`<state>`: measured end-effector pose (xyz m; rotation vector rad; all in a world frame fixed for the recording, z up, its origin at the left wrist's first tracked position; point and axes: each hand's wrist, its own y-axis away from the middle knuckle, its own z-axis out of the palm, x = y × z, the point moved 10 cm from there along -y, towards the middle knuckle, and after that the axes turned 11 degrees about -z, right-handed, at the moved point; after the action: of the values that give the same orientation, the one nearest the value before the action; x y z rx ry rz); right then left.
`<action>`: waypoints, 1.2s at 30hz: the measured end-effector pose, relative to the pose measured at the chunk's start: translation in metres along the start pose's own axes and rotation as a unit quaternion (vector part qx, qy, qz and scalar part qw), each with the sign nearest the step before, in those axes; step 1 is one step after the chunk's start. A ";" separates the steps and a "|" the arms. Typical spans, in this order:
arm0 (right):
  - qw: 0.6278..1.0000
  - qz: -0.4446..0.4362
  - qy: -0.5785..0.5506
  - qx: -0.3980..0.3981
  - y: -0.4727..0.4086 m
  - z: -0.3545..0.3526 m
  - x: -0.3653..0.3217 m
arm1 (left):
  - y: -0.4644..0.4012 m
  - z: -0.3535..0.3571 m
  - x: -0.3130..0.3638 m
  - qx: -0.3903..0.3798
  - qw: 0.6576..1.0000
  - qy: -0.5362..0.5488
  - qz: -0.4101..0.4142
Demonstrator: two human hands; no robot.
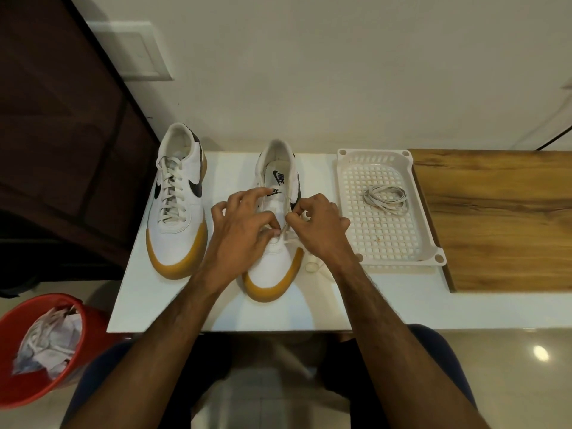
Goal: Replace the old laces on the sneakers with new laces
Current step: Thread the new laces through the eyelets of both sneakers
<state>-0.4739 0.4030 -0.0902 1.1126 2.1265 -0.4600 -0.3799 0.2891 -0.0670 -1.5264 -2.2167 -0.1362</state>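
Observation:
Two white sneakers with tan soles stand on a white table (173,305), toes toward me. The left sneaker (178,199) is fully laced. The right sneaker (275,258) has almost no lacing; a white lace (286,232) runs through its lowest eyelets. My left hand (244,233) pinches the lace over the shoe's lower tongue. Just to its right, my right hand (322,227) pinches the same lace. The lace's loose end (312,267) trails on the table by the shoe's right side. A coiled white lace (387,198) lies in a white plastic basket (427,212).
A wooden board (501,218) lies right of the basket. A red bucket (66,366) holding crumpled paper and old laces stands on the floor at the lower left. A dark cabinet (62,134) fills the left side; a wall rises behind the table.

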 end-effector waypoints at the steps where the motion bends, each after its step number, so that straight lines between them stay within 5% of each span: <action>1: 1.000 0.000 0.002 0.000 0.000 0.000 0.000 | -0.001 -0.002 0.000 0.014 1.000 0.003 -0.009; 5: 1.000 0.000 0.001 0.007 0.000 -0.002 0.003 | -0.005 -0.026 -0.031 0.106 0.976 0.152 -0.110; 8: 1.000 -0.001 0.002 0.009 0.000 -0.001 0.004 | 0.005 -0.044 -0.090 0.182 0.872 0.365 -0.268; 10: 1.000 -0.002 0.000 0.011 0.000 -0.001 0.004 | 0.015 -0.045 -0.110 0.195 0.827 0.406 -0.337; 12: 1.000 -0.003 -0.002 0.012 -0.001 -0.002 0.003 | 0.012 -0.047 -0.099 0.173 0.864 0.361 -0.305; 15: 1.000 -0.003 -0.005 0.008 -0.001 -0.001 0.002 | -0.002 -0.044 -0.044 0.108 0.962 0.220 -0.120; 17: 1.000 -0.003 -0.008 0.008 -0.001 0.000 0.003 | -0.003 -0.027 -0.012 0.054 0.995 0.079 -0.028; 21: 1.000 -0.003 -0.007 0.003 -0.001 0.001 0.004 | 0.004 0.005 0.004 -0.016 0.999 -0.017 0.026; 26: 1.000 -0.001 -0.002 0.006 -0.002 0.001 0.003 | 0.001 0.001 -0.001 0.018 1.000 -0.015 0.003; 28: 1.000 0.000 0.000 0.004 -0.001 0.000 0.004 | -0.001 -0.014 -0.001 0.062 0.996 0.063 -0.009; 30: 1.000 0.000 0.000 0.005 -0.001 0.000 0.005 | -0.003 -0.036 -0.019 0.127 0.967 0.210 -0.072; 32: 1.000 -0.001 -0.003 0.006 0.000 0.000 0.006 | 0.000 -0.045 -0.055 0.179 0.897 0.364 -0.174; 34: 1.000 -0.005 -0.003 0.005 0.000 0.000 0.005 | 0.005 -0.037 -0.081 0.176 0.820 0.479 -0.260; 36: 1.000 -0.006 -0.004 0.005 0.000 0.000 0.004 | 0.007 -0.033 -0.084 0.157 0.796 0.513 -0.280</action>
<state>-0.4757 0.4049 -0.0933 1.1027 2.1271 -0.4813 -0.3396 0.2083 -0.0734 -0.3518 -1.5543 -0.5858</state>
